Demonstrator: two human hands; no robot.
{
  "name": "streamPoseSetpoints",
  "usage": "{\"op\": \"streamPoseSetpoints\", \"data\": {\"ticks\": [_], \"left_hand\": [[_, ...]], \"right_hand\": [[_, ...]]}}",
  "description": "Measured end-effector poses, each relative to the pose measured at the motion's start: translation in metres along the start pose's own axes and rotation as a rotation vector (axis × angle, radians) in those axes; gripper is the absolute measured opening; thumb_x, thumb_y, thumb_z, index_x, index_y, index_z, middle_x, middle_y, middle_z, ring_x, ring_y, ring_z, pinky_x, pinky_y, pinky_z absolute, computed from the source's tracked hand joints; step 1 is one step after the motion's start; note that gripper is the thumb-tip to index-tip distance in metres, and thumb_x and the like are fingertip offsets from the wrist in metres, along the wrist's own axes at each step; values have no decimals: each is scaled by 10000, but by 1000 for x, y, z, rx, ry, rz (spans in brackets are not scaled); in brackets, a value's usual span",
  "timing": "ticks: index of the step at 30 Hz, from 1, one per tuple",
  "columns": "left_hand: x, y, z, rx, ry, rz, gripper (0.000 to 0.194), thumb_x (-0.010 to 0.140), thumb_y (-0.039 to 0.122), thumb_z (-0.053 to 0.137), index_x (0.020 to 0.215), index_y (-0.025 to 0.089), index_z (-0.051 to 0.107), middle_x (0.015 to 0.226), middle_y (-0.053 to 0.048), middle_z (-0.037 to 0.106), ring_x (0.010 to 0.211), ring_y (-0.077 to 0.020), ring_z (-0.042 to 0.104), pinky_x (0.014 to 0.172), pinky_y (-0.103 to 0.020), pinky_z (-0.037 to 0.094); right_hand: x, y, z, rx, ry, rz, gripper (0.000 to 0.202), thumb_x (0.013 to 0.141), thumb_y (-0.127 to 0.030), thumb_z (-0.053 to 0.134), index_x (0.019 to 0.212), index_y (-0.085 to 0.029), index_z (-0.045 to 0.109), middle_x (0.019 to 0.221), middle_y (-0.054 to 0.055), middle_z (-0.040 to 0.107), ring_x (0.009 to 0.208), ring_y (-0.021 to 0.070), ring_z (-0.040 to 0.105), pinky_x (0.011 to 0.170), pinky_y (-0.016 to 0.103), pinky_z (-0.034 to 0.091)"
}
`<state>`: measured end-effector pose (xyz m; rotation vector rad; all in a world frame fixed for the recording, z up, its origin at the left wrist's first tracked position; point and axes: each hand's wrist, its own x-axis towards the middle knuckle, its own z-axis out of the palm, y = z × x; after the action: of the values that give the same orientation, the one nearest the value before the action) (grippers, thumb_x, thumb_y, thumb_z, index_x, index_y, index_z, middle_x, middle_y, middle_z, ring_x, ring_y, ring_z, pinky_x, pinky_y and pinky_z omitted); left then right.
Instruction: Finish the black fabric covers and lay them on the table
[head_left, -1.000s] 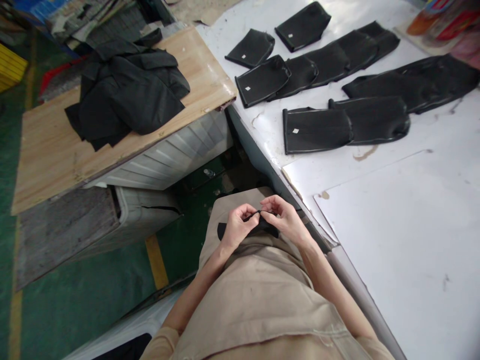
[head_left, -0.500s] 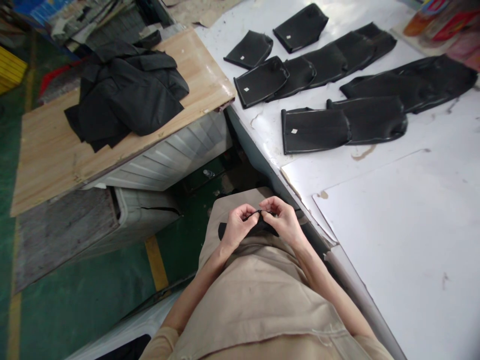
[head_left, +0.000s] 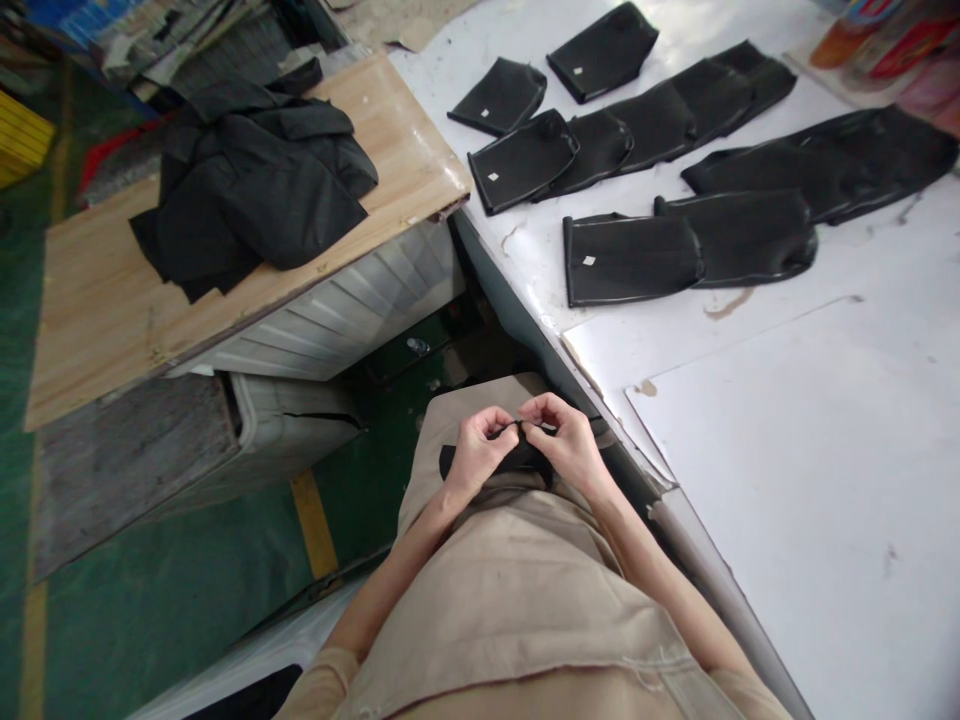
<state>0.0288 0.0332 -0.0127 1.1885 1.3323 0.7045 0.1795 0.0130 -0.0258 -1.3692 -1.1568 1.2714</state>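
Note:
Over my lap, on the beige apron (head_left: 525, 590), lies a piece of black fabric (head_left: 523, 458). My left hand (head_left: 478, 450) pinches its upper edge between thumb and fingers. Close beside it, my right hand (head_left: 566, 440) pinches the same edge, the two thumbs almost meeting. Both hands are closed, and the part of the edge inside the fingertips is hidden. On the white table (head_left: 795, 440) to the right lie several flat black pieces with rolled edges, among them one front piece (head_left: 630, 260) with a small white tag.
A heap of black fabric (head_left: 255, 190) rests on a wooden board (head_left: 97, 310) at the left. Below the board is a pale plastic bin (head_left: 300, 420). The table's edge (head_left: 600, 390) runs close by my right arm. Bottles (head_left: 892, 50) stand at the far right.
Almost nothing differs. Both hands keep their pinch on the black fabric, whose lower part has shifted slightly.

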Motion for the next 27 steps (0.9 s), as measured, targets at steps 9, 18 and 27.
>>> {"op": "streamPoseSetpoints", "data": {"ticks": [9,18,27], "left_hand": [[0,-7,-2,-56,19,9,124,771,261,624,689,170,604,650,20,575,604,-113,496,579,-222,386],[-2,-2,-6,-21,-18,28,209,835,316,555,683,177,593,645,24,533,625,-122,469,581,-226,372],[-3,-4,-11,-4,-106,52,134,822,300,626,791,170,635,760,3,619,706,-135,554,651,-222,431]], "right_hand": [[-8,-9,-23,-105,-267,-168,281,808,-287,761,1058,-244,640,1135,69,644,1087,255,597,962,400,479],[-10,0,-10,-74,-139,-81,74,908,-294,639,872,-233,617,999,44,650,969,221,619,839,333,487],[-9,0,-8,49,-73,-11,128,910,-319,638,852,-218,584,957,27,665,917,198,609,840,316,468]]}}
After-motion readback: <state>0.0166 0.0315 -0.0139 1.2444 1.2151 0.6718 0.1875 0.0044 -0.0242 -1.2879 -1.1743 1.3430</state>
